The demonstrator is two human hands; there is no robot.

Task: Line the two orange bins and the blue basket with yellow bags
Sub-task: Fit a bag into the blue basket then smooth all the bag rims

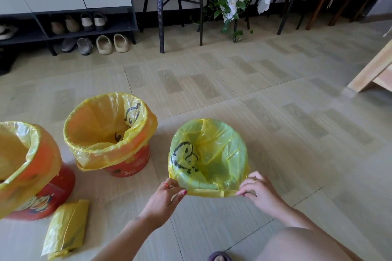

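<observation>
Two orange bins stand on the floor at the left, the near one (pixel 48 195) and the farther one (pixel 129 165), each with a yellow bag folded over its rim. To their right a yellow bag (pixel 210 154) with a black duck print covers the blue basket, which only shows as a greenish tint through the plastic. My left hand (pixel 167 193) pinches the bag's near edge at the left. My right hand (pixel 261 190) pinches the same edge at the right. Both hold the folded hem stretched between them over the basket's near rim.
A flat pack of spare yellow bags (pixel 65 229) lies on the tiles in front of the near orange bin. A black chair (pixel 169 6), a trailing plant (pixel 231 2) and a shoe rack (pixel 84 29) stand along the far wall. A wooden furniture leg (pixel 369 70) juts in at right.
</observation>
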